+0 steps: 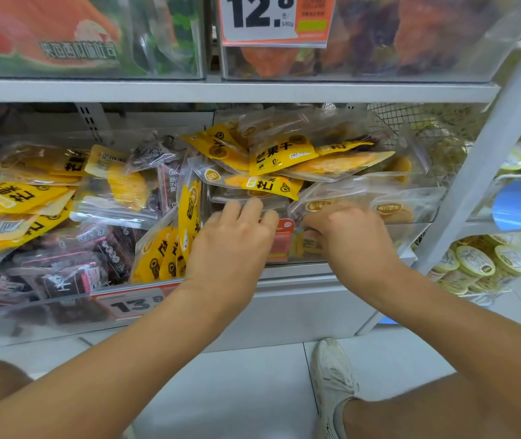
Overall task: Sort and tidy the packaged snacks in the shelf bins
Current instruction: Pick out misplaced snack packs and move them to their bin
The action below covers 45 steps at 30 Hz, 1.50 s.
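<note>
Yellow-and-clear dried mango packets [281, 153] lie piled in the right clear bin [417, 217] on the lower shelf. My left hand [234, 239] reaches over that bin's front wall, its fingers curled onto a flat clear packet [246, 195] under the yellow ones. My right hand [351, 236] grips the edge of a clear packet [341, 193] at the bin's front right, thumb underneath. The left bin [47, 312] holds a mixed heap of yellow mango packets [12, 201] and dark packets [72, 274]. Several yellow packets [164, 251] stand on edge between the two bins.
A 13.8 price tag [132, 304] hangs on the left bin and an orange tag [281, 242] on the right bin. Upper shelf bins [88, 36] carry a 12.8 tag [272, 17]. A slanted shelf post [490, 160], round tubs [481, 264] and my shoe [332, 384] are at the right.
</note>
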{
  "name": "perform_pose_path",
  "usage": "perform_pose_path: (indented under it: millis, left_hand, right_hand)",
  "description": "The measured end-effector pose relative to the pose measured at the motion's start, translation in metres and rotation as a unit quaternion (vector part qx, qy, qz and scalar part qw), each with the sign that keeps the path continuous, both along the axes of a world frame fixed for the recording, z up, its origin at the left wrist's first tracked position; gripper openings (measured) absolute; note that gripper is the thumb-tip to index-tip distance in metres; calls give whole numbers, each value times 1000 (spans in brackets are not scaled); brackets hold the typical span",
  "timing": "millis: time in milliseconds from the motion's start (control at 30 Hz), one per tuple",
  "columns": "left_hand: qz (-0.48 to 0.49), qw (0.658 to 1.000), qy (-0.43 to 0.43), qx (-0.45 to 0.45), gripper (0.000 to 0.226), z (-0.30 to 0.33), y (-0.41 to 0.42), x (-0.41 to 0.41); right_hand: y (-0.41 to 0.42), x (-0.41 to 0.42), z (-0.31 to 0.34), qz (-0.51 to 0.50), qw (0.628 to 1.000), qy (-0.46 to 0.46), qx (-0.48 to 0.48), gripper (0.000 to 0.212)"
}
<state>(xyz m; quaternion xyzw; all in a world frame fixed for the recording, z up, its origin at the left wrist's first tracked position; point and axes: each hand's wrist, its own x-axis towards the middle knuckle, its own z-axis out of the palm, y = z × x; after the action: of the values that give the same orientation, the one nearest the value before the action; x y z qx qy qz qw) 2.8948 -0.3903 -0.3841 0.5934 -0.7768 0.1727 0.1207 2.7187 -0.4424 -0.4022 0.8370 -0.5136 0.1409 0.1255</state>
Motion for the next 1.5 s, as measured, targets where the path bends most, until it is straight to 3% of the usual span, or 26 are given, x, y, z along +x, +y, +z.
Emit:
perform_pose_path:
  millis: [100,333,600,800,867,933,1000,1067,1133,1200,1267,1367,1500]
  left_hand:
    - [-6,998,6,-55,51,-4,-8,4]
    - [-20,996,22,-79,55,12,0,6]
    - [-12,1000,-4,27,62,6,46,2]
    - [-45,999,14,19,52,0,45,7]
    - [-63,997,41,-5,48,2,45,10]
    - [-96,990,88,-53,44,10,43,17]
    - [-119,981,130,-83,42,23,39,26]
    - [-95,980,148,-89,51,35,30,37]
    - [-16,995,85,-43,66,44,18,46]
    - [51,997,17,53,71,50,8,50]
    - [63,989,26,132,63,50,1,50]
    - [38,987,66,139,47,52,-4,40]
    - [-7,982,131,133,38,53,-11,37]
  right_hand:
    - [-2,-5,8,14,999,-31,38,10]
    - [4,-20,52,32,996,-64,52,11]
    - [54,-26,30,26,997,50,61,15]
    - [64,-16,58,-13,985,146,86,7]
    - [69,-9,75,18,991,112,65,6]
    - [72,-3,92,77,996,27,-21,12]
    - [66,5,100,83,993,14,-88,36]
    - [47,3,99,11,997,72,2,62]
    - [22,-8,94,-48,985,95,135,64]
    - [2,-16,89,-37,976,58,208,58]
    - [-12,-18,88,-17,971,-9,236,54]
    - [-22,-15,89,8,961,-49,272,59]
    - [-3,-6,105,-19,955,-48,293,92]
